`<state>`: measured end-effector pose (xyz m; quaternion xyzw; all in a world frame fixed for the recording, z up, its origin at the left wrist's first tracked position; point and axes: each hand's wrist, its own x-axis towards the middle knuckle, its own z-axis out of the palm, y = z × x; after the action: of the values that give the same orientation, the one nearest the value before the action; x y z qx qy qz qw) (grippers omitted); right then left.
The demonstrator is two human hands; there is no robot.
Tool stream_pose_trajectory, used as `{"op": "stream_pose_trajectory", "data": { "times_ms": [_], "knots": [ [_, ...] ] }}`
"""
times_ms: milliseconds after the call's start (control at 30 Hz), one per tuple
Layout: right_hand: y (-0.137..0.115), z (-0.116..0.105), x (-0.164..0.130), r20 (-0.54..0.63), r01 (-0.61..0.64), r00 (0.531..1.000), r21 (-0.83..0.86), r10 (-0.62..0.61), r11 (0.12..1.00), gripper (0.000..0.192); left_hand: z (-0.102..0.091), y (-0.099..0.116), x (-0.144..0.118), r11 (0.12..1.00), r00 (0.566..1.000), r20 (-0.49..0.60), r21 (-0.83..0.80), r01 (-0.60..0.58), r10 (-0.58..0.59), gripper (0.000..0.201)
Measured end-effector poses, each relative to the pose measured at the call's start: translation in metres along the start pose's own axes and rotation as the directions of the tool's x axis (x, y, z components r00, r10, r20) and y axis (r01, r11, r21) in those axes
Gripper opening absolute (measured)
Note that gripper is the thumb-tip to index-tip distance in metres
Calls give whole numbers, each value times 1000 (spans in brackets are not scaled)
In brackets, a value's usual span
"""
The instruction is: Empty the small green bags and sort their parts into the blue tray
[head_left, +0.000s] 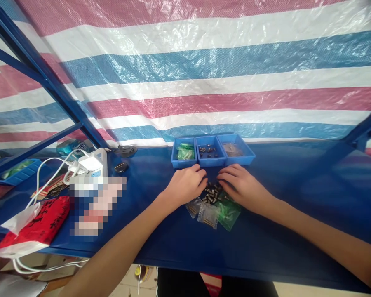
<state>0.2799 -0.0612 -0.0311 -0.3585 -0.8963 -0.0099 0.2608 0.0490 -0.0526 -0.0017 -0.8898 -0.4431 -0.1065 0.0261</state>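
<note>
My left hand (pixel 187 184) and my right hand (pixel 239 184) rest palm-down on the blue table (pixel 284 206), fingers curled, on either side of a pile of small dark parts (pixel 212 193). Both sets of fingertips touch the pile; whether either pinches a part is hidden. Clear plastic bags (pixel 204 212) and a green bag (pixel 228 212) lie just in front of the pile. Behind the hands stand three blue bins: the left bin (pixel 183 152) holds green parts, the middle bin (pixel 209 152) dark parts, the right bin (pixel 235 149) pale metal parts.
A white power strip with plugs and cables (pixel 91 164) sits at the left, with a red tissue pack (pixel 40 225) near the front edge. A striped tarp (pixel 204 74) hangs behind. Blue shelf struts (pixel 49 82) slant at the left. A small dark object (pixel 121 167) lies beside the strip.
</note>
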Motion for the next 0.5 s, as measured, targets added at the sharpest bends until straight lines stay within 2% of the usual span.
{"op": "stream_pose_trajectory", "data": {
  "times_ms": [167, 333, 500],
  "knots": [
    [-1, 7, -1, 26, -4, 1000, 28, 3, 1000, 22, 3, 8, -1, 999, 997, 66, -14, -30, 31, 29],
    [-4, 9, -3, 34, -11, 999, 53, 9, 999, 22, 8, 5, 0, 989, 998, 35, -138, -53, 59, 26],
    [-4, 9, -3, 34, -32, 999, 55, 30, 998, 21, 9, -4, 1, 956, 999, 17, -292, -35, 42, 31]
  ]
}}
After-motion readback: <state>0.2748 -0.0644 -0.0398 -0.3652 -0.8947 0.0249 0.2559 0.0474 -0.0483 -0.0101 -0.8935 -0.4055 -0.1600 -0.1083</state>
